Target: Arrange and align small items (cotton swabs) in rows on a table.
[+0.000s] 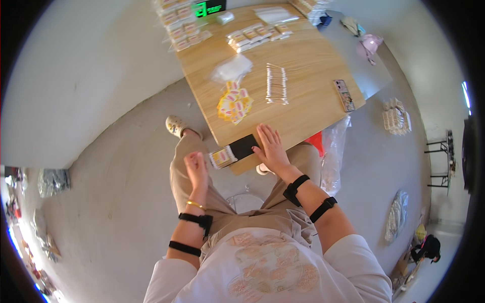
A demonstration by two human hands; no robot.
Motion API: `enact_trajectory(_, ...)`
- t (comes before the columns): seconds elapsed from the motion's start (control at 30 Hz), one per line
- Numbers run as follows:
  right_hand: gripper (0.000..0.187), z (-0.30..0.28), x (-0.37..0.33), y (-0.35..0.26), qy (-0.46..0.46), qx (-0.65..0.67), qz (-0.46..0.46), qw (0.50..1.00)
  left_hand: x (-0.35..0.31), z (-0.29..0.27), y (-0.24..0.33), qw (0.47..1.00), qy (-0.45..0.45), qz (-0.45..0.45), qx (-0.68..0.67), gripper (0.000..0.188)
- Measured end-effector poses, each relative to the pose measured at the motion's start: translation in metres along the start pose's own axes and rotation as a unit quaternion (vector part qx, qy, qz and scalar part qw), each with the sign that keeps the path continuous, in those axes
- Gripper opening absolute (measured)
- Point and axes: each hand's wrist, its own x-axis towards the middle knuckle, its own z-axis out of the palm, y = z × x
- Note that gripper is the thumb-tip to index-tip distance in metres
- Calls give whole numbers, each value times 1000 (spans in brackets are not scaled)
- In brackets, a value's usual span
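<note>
A small pack of cotton swabs (222,157) with a yellow and white card lies at the near edge of the table, its left end over the edge. It meets a flat black piece (245,146), perhaps a pad or a sleeve. Just left of the pack, my left hand (196,169) has its fingers curled in; whatever may be in them is hidden. My right hand (273,150) rests with fingers stretched out on the tabletop, its thumb at the black piece's right end. Further in lies a row of loose cotton swabs (276,84).
Yellow printed cards (235,103) and clear bags (233,68) spread over the left of the wooden table (308,60). Filled packs (255,35) line the back, with stacks (182,25) at the far left. A phone (344,95) lies near the right edge.
</note>
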Motion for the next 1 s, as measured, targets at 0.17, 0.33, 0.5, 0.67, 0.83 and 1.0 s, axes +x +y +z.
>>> enact_trajectory(0.17,63,-28,7,53,81,-28,85,993,9,2,28,978,88,169,87,22)
enact_trajectory(0.33,62,-36,25,79,114,-34,113,987,-17,72,105,978,-97,172,68,23)
enact_trajectory(0.5,62,-36,51,76,116,-80,67,988,-9,134,103,899,-233,301,217,28)
enact_trajectory(0.67,61,-35,54,82,101,-95,86,987,2,191,102,835,-270,342,334,33)
enact_trajectory(0.83,58,-30,49,80,108,-92,85,986,19,222,93,790,-214,433,378,42)
enact_trajectory(1.0,56,-28,47,79,108,-83,92,986,28,234,78,748,-203,447,447,54)
